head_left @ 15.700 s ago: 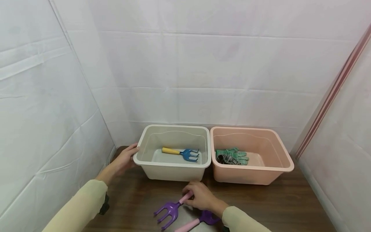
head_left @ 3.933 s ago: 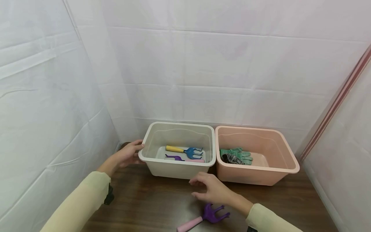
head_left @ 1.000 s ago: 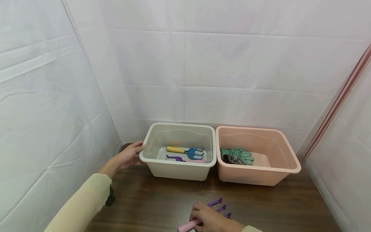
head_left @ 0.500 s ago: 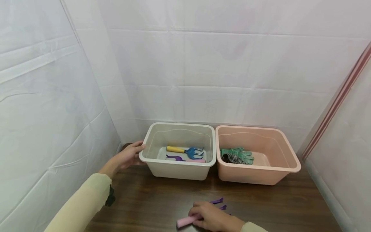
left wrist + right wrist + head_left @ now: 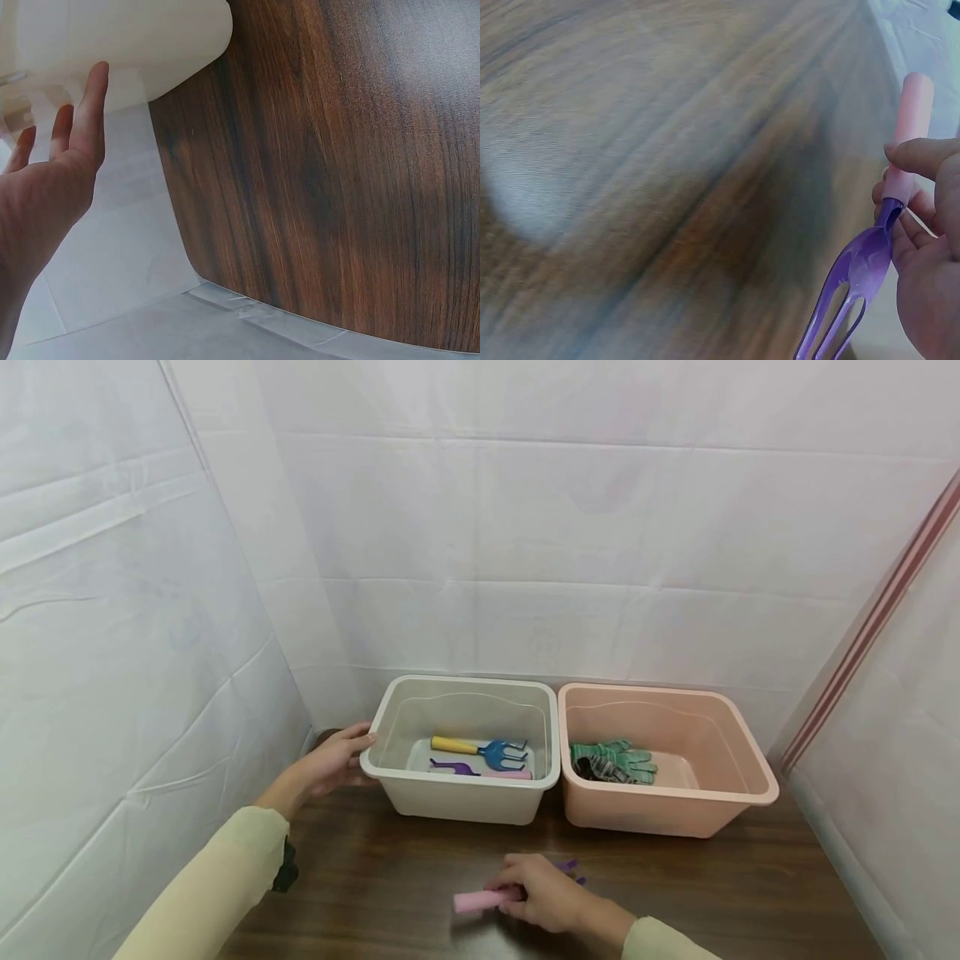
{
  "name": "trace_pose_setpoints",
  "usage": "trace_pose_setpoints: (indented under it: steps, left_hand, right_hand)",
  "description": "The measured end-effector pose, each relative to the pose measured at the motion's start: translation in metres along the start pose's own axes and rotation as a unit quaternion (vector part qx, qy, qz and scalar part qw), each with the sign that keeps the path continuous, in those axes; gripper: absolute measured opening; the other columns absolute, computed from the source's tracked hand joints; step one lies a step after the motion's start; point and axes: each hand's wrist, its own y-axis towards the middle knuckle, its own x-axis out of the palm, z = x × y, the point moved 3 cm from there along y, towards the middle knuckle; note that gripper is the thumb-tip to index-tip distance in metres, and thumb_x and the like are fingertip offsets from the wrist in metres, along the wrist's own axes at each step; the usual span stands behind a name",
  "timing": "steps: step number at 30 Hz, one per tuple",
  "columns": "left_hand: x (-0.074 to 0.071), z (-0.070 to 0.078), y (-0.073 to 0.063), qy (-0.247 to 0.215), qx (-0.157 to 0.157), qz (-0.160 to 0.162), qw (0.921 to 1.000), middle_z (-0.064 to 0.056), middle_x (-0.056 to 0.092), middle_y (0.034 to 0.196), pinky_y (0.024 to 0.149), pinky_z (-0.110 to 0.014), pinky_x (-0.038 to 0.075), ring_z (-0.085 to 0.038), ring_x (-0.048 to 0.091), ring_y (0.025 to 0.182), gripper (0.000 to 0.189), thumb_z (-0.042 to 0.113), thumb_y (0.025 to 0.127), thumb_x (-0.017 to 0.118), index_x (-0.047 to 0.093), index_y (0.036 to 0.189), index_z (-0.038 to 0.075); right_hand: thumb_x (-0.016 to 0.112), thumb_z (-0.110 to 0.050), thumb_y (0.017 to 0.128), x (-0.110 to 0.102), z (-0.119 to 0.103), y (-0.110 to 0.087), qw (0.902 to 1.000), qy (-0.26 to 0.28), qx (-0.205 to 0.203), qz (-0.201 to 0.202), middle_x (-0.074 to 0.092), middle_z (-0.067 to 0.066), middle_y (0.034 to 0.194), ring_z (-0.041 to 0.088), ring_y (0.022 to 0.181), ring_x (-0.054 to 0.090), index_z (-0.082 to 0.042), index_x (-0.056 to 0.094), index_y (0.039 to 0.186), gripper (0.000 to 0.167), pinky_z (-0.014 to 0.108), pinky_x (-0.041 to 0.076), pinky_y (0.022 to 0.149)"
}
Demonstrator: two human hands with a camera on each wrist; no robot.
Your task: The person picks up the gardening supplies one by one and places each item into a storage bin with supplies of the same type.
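In the head view my right hand point(image 5: 546, 893) pinches the pink handle of a purple hand rake point(image 5: 474, 902), held over the table. The right wrist view shows thumb and fingers round that handle, with the rake's purple tines point(image 5: 840, 322) pointing down. Behind my right hand in the head view, most of the tines are hidden. My left hand point(image 5: 326, 767) rests against the left side of the grey-white bin point(image 5: 461, 799), its fingers extended in the left wrist view. Inside this bin lie a blue hand rake point(image 5: 498, 755) with a yellow handle and a second purple hand rake point(image 5: 453, 767).
A pink bin point(image 5: 652, 810) stands right beside the grey-white one. It contains a green glove point(image 5: 637, 767) and a grey-black glove point(image 5: 611, 771), which overlap. White sheeting point(image 5: 480, 527) encloses the brown wooden table point(image 5: 375, 877) at the back and sides.
One purple hand rake went from the table into the grey-white bin. My right hand then grasped the other on the table and has raised it slightly. My left hand stayed at the bin.
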Motion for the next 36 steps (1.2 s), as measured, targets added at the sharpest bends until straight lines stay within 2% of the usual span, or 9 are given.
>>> trace_pose_setpoints:
  steps: [4, 9, 17, 28, 36]
  left_hand:
    - [0.001, 0.000, 0.000, 0.000, 0.000, -0.003, 1.0000, -0.030, 0.026, 0.167, 0.108, -0.066, 0.047, -0.052, 0.038, 0.148, 0.061, 0.026, 0.117, 0.041, 0.016, 0.169, 0.006]
    - [0.001, 0.000, 0.000, -0.002, -0.001, -0.001, 1.0000, -0.030, 0.026, 0.167, 0.109, -0.067, 0.045, -0.052, 0.038, 0.148, 0.061, 0.026, 0.117, 0.041, 0.016, 0.169, 0.006]
    - [0.000, 0.000, 0.001, -0.003, 0.002, -0.003, 1.0000, -0.030, 0.026, 0.168, 0.108, -0.067, 0.046, -0.052, 0.037, 0.149, 0.061, 0.026, 0.117, 0.042, 0.017, 0.169, 0.006]
    - [-0.001, -0.002, 0.000, -0.008, -0.001, 0.001, 1.0000, -0.030, 0.027, 0.167, 0.108, -0.067, 0.046, -0.052, 0.038, 0.148, 0.061, 0.026, 0.117, 0.042, 0.016, 0.169, 0.006]
    - [0.000, -0.002, 0.001, -0.002, 0.003, 0.000, 1.0000, -0.031, 0.029, 0.166, 0.105, -0.064, 0.050, -0.051, 0.041, 0.146, 0.062, 0.027, 0.117, 0.042, 0.017, 0.169, 0.006]
  right_hand:
    - [0.082, -0.009, 0.093, -0.010, -0.001, 0.004, 0.9997, 0.003, 0.020, 0.010, 0.063, -0.015, 0.098, -0.002, 0.079, 0.055, -0.015, 0.080, 0.121, 0.029, 0.015, 0.050, 0.066]
    - [0.083, -0.008, 0.092, -0.021, 0.002, 0.008, 0.9988, 0.011, 0.040, 0.025, 0.067, -0.015, 0.100, 0.000, 0.085, 0.060, -0.019, 0.078, 0.118, 0.028, 0.019, 0.054, 0.074]
    - [0.082, -0.009, 0.094, -0.036, 0.002, 0.011, 0.9917, 0.072, 0.086, 0.062, 0.069, -0.013, 0.097, 0.004, 0.088, 0.065, -0.024, 0.071, 0.113, 0.026, 0.027, 0.059, 0.078]
    - [0.084, -0.006, 0.091, -0.047, -0.004, 0.017, 0.9930, 0.060, 0.053, 0.087, 0.069, -0.011, 0.096, 0.006, 0.087, 0.065, -0.018, 0.078, 0.114, 0.027, 0.025, 0.059, 0.077]
    - [0.083, -0.013, 0.094, -0.065, -0.012, 0.021, 0.9937, 0.040, 0.044, 0.095, 0.069, -0.010, 0.099, 0.006, 0.086, 0.063, -0.020, 0.079, 0.117, 0.024, 0.025, 0.058, 0.076]
